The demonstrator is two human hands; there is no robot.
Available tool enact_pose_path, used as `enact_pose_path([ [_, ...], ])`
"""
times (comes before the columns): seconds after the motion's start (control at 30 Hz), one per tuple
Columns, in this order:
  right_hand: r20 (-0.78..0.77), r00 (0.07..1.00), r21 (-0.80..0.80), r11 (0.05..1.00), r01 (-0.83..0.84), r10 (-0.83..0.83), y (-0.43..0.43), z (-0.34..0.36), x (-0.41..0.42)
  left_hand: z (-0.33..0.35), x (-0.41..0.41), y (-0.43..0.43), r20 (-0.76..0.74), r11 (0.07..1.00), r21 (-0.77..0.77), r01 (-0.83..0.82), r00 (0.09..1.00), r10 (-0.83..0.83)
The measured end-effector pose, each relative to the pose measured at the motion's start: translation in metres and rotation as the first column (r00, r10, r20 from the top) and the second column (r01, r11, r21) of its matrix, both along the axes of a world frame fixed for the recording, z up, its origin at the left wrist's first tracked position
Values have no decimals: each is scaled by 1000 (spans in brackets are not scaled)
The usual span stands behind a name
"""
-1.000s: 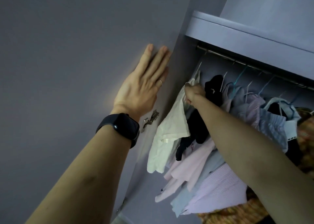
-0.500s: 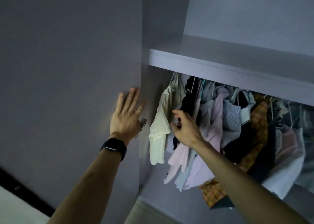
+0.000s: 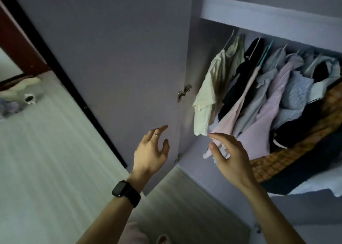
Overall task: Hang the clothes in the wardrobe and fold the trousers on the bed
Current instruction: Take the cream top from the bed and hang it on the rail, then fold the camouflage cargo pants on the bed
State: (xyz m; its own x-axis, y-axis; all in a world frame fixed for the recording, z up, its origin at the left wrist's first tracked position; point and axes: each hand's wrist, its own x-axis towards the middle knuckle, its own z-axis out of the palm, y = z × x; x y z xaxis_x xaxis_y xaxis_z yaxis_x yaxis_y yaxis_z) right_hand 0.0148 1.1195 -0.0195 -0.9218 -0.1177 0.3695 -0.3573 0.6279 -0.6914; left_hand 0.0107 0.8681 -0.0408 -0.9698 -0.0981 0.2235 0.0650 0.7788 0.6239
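The wardrobe door (image 3: 111, 58) is standing wide open. The left hand (image 3: 150, 151) is hovering low down in front of it, with its fingers (image 3: 161, 130) spread apart and holding nothing. I cannot tell if the fingertips are touching the door. A black watch (image 3: 124, 189) is sitting on that wrist.

Inside the wardrobe (image 3: 203, 49), the clothes (image 3: 268, 99) are hanging in a tight row under the shelf (image 3: 259, 16). A cream top (image 3: 209, 95) is hanging first, nearest the door. After it a black top (image 3: 238, 88), a pink top (image 3: 259, 125) and some blue tops (image 3: 294, 95) are hanging. The right hand (image 3: 231, 158) is reaching up just below the pink top, with its fingers loose and apart, gripping nothing. I cannot tell if it is brushing the cloth.

Both hands are carrying nothing and the row is looking full, so I think the hanging part is well along. The trousers and the bed are not showing at all. So the folding is looking like the job that is left.

Some things are hard to make out. On the far left, small pale things (image 3: 27, 95) are lying on the floor (image 3: 46, 160), too blurry to name. Something pink (image 3: 133, 232) is peeking in at the bottom edge, blurry too. The rail is hiding behind the shelf edge. On the right, an orange checked cloth (image 3: 296, 151) is running off the picture.
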Motion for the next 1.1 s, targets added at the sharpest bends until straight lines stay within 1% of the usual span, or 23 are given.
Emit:
enact_pose_path([
  [0.07, 73, 996, -21, 998, -54, 55, -11, -17, 7, -19, 32, -16, 38, 997, -4, -83, 996, 84],
  [0.1, 103, 989, -23, 994, -103, 105, -20, -25, 9, -27, 47, -26, 61, 988, -7, -153, 986, 154],
  [0.2, 155, 957, -5, 969, -247, 245, -47, -42, 11, -41, 84, -51, 135, 942, -22, -335, 932, 335],
  [0.27, 176, 909, 14, 922, -387, 379, -72, -47, 12, -46, 115, -65, 164, 880, -45, -473, 865, 474],
  [0.3, 184, 868, 39, 879, -475, 461, -88, -48, 16, -48, 137, -70, 177, 829, -47, -557, 812, 556],
  [0.37, 206, 802, 92, 805, -587, 561, -114, -47, 23, -54, 175, -74, 181, 754, -60, -654, 736, 653],
  [0.47, 249, 641, 142, 627, -766, 726, -161, -41, 48, -60, 241, -72, 201, 586, -76, -807, 563, 802],
  [0.53, 260, 502, 175, 471, -865, 825, -194, -38, 69, -65, 286, -67, 214, 460, -87, -884, 434, 875],
  [0.6, 294, 358, 202, 308, -930, 886, -225, -36, 96, -70, 333, -57, 255, 342, -78, -936, 313, 915],
  [0.67, 319, 219, 204, 158, -966, 922, -252, -35, 132, -73, 385, -43, 261, 186, -76, -980, 160, 952],
  [0.7, 310, 117, 205, 54, -977, 944, -269, -33, 163, -72, 421, -35, 252, 71, -70, -995, 52, 966],
  [0.73, 315, 59, 201, -6, -979, 947, -280, -32, 180, -71, 441, -31, 241, 8, -72, -997, -9, 971],
  [0.77, 308, -14, 199, -79, -977, 951, -292, -29, 207, -69, 468, -25, 232, -75, -77, -994, -91, 969],
  [0.8, 303, -117, 197, -183, -963, 946, -305, -27, 242, -67, 501, -16, 225, -182, -80, -980, -195, 955],
  [0.83, 300, -193, 195, -258, -946, 934, -315, -25, 272, -64, 529, -9, 224, -270, -79, -960, -281, 933],
  [0.87, 312, -221, 192, -289, -938, 924, -320, -24, 288, -62, 546, -5, 220, -314, -85, -946, -325, 920],
  [0.9, 299, -296, 198, -362, -911, 907, -331, -23, 321, -59, 575, 4, 215, -401, -82, -913, -409, 887],
  [1.0, 294, -432, 200, -496, -845, 853, -347, -23, 382, -52, 633, 23, 216, -543, -86, -835, -548, 808],
  [1.1, 318, -528, 222, -603, -766, 787, -364, -23, 441, -48, 680, 39, 228, -665, -87, -742, -665, 711],
])
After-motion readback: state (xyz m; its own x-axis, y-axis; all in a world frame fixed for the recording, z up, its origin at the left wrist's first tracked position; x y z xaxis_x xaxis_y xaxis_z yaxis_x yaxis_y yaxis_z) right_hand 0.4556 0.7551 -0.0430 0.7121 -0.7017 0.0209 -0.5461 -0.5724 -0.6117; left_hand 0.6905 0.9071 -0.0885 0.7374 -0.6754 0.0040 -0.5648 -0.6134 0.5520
